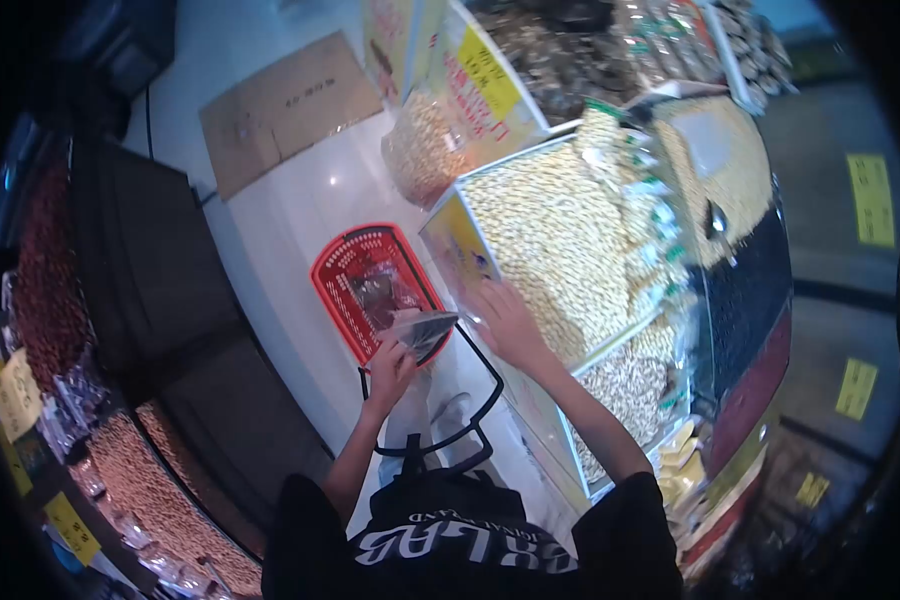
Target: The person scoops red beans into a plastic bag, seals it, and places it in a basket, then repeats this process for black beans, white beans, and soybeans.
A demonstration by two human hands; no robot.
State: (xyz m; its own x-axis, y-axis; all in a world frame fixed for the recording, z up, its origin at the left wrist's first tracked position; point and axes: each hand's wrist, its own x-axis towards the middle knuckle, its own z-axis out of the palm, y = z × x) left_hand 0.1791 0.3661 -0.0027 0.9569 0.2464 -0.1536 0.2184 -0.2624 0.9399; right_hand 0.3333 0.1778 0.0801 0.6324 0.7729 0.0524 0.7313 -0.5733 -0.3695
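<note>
My left hand point(392, 368) is closed on a clear plastic bag point(425, 332) with dark contents, held over the near end of a red basket point(327, 290). Inside the basket lies another plastic package point(375, 290) with dark contents. The basket stands on the pale floor, its black handles folded toward me. My right hand point(500, 318) is at the side panel of a large bin of pale nuts or seeds point(540, 225), to the right of the bag. Its fingers are bent near the bag's top end, and whether they grip anything is too small to tell.
Flattened cardboard point(288, 112) lies on the floor ahead. A clear bag of pale pieces point(425, 150) stands beside the bin's corner. Further bins of dry goods with yellow labels line the right, and dark bins point(155, 250) line the left.
</note>
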